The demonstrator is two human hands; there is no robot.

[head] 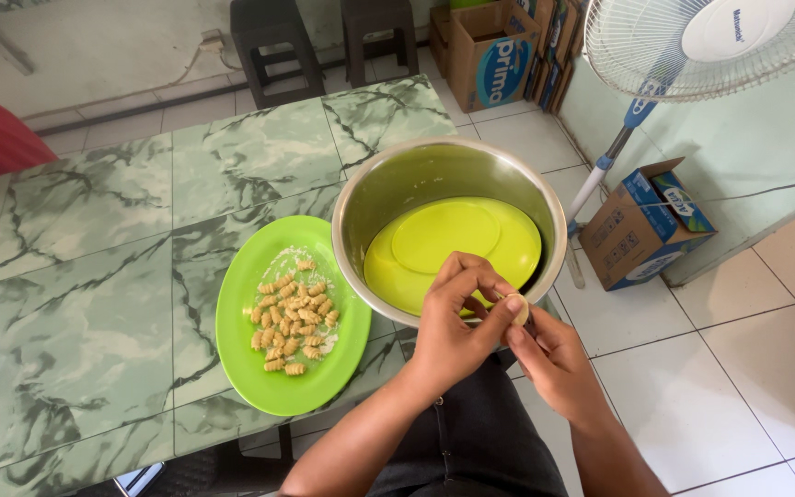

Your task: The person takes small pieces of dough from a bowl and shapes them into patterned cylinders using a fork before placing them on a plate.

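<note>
Over the near rim of the steel bowl [361,198], both hands meet: the left hand [453,331] and right hand [554,364] pinch a small piece of pale dough [519,308] between their fingertips. Inside the bowl lies a yellow-green plate [453,244]. Just beside it on the green marble table [94,276] sits a green plate [241,359] with a pile of ridged dough curls [292,317].

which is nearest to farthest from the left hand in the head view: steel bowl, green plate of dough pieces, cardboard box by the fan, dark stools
From the left hand:
1. steel bowl, just above it
2. green plate, to its left
3. cardboard box, right, on the floor
4. dark stools, beyond the table
</note>
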